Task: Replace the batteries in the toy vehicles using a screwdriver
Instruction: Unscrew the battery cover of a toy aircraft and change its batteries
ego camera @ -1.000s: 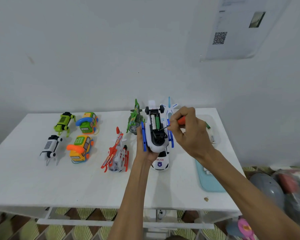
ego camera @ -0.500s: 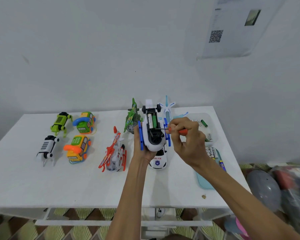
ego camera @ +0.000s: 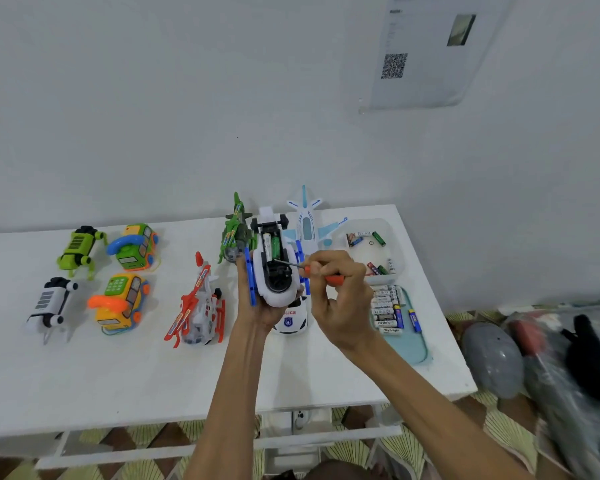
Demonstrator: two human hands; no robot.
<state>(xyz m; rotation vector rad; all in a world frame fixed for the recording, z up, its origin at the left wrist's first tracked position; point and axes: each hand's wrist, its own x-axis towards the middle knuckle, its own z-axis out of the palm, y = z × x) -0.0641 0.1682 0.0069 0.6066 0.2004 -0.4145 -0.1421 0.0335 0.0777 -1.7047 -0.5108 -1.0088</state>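
Gripping the upturned white toy helicopter (ego camera: 279, 289) from below, our left hand (ego camera: 260, 315) curls its fingers round the nose and holds it above the white table (ego camera: 118, 375), underside towards us. Our right hand (ego camera: 340, 301) pinches the orange-handled screwdriver (ego camera: 335, 279), fingers bunched round the handle. The metal tip rests inside the open battery compartment, just below the two batteries (ego camera: 272, 245) seated there. Under the lifted toy a police car (ego camera: 291, 323) sits on the table. To the right lies a teal tray (ego camera: 413, 351) with a row of batteries, and beyond it a clear tub (ego camera: 398, 245) holding loose ones. Further back stand a green helicopter (ego camera: 235, 233) and a white plane (ego camera: 305, 225); a red helicopter (ego camera: 198, 306) lies to the left.
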